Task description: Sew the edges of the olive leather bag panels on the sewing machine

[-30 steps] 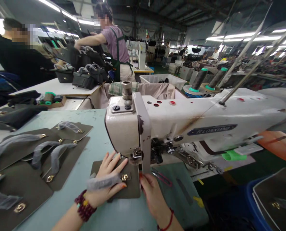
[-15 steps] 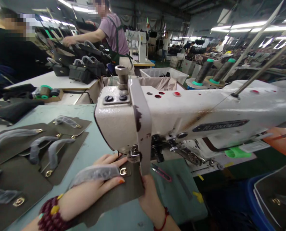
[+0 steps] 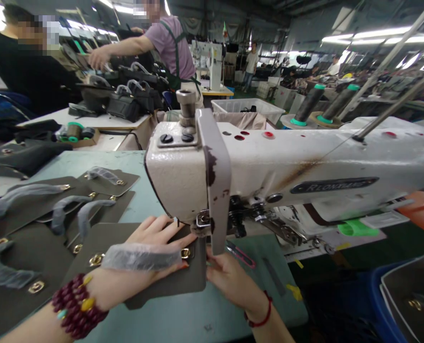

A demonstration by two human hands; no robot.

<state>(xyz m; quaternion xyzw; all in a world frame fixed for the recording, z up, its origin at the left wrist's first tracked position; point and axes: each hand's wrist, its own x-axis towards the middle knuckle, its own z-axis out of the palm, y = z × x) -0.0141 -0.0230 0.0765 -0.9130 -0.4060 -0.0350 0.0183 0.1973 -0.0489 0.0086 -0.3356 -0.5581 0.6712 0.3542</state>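
1. Head view, the hands: the left hand (image 3: 151, 240) lies open and flat, its fingers spread across a dark olive leather panel (image 3: 186, 278), pressing on it rather than pinching. The right hand (image 3: 229, 278) is at the panel's right edge, just below the sewing machine head (image 3: 181, 178). A narrow hold on that edge seems possible, but the machine's face plate (image 3: 217, 178) hides part of the hand, so I cannot tell whether it grips the leather.

2. Head view, the panel: it lies on the near part of the pale green worktop (image 3: 169, 321), with its right end close beneath the presser foot (image 3: 202, 221). A film-wrapped strap (image 3: 140, 257) lies across the back of the left hand, and a gold buckle (image 3: 185, 253) sits beside the fingers.

3. Handling, as a judgement: the panel looks light and fairly stiff, though it should flex. The film may be slippery, so the bare leather edges look like the safest place to take hold.

4. Around them: more strapped panels (image 3: 29, 257) lie along the worktop's left side, red-handled snips (image 3: 240, 255) lie right of the right hand, and a blue bin (image 3: 374, 305) stands off the worktop's right edge.
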